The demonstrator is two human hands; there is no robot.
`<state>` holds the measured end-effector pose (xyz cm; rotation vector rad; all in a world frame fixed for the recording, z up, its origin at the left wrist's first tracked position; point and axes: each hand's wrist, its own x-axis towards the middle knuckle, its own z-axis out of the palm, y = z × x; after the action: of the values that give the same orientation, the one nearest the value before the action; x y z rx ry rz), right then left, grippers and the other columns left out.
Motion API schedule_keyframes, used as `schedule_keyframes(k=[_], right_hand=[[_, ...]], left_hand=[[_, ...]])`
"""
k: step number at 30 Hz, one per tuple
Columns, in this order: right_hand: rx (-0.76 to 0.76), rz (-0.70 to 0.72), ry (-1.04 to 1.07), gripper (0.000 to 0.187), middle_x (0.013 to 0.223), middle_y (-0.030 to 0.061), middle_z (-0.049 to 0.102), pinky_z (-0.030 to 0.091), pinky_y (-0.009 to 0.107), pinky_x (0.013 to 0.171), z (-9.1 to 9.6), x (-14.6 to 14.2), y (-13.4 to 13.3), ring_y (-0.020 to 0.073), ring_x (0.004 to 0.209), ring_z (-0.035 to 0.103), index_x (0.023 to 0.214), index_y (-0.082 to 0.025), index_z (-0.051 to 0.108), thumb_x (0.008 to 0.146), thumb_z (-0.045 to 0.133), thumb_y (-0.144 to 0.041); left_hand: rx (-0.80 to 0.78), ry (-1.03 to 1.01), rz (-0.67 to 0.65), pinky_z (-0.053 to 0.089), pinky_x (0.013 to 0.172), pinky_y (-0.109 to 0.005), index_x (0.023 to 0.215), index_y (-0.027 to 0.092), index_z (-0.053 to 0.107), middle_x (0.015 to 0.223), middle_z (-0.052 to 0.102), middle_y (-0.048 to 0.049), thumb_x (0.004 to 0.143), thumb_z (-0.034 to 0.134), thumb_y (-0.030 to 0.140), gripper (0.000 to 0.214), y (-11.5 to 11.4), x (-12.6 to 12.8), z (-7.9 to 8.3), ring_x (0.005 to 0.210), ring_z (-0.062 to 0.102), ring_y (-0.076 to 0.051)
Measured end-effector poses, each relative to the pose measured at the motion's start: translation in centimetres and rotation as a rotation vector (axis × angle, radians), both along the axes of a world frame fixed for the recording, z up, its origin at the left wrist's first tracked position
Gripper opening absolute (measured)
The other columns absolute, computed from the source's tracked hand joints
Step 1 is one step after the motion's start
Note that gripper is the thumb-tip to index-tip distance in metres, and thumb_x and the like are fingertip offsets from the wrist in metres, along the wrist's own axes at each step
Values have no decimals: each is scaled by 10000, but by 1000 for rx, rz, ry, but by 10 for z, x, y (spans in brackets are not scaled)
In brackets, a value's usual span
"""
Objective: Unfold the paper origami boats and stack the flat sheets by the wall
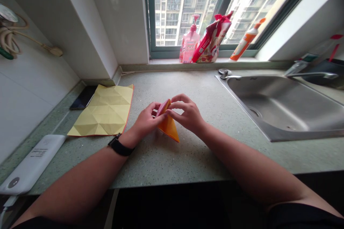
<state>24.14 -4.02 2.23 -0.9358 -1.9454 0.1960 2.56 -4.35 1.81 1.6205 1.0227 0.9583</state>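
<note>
A folded piece of origami paper, orange on its large face and pinkish red along its upper left side, is held up just above the counter between my hands. My left hand grips it from the left, thumb across its front. From the right, my right hand pinches its upper edge with thumb and fingertips. Its lower corner points down toward me. To the left lies a creased sheet of yellow paper with an orange-red edge, partly over a dark phone.
A white power bank with a cable lies at the front left. On the right is a steel sink with a faucet. A pink pump bottle, a red pouch and an orange-white bottle stand on the windowsill.
</note>
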Motion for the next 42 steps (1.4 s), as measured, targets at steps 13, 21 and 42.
schedule_keyframes(k=[13, 21, 42], right_hand=[[-397, 77, 341, 246, 1066, 68, 673, 682, 381, 850, 4, -9, -1, 209, 986, 711, 798, -227, 744, 923, 784, -436], [-369, 111, 749, 244, 1007, 32, 705, 646, 420, 887, 26, 19, 15, 216, 967, 699, 841, -272, 706, 891, 770, -502], [-121, 7, 232, 175, 1144, 86, 754, 617, 506, 1026, 13, -8, -5, 278, 1112, 722, 887, -278, 772, 986, 749, -420]], left_hand=[[82, 110, 40, 566, 854, -343, 1154, 200, 699, 1106, 767, -66, 1053, 560, 549, 388, -1, 1, 5, 988, 714, -234], [52, 227, 92, 533, 790, -349, 977, 216, 673, 965, 756, -49, 1080, 457, 595, 449, 8, -4, 3, 905, 696, -246], [313, 27, 12, 616, 983, -425, 1647, 285, 396, 1513, 623, -169, 946, 803, 429, 824, 5, 4, -13, 1189, 721, -264]])
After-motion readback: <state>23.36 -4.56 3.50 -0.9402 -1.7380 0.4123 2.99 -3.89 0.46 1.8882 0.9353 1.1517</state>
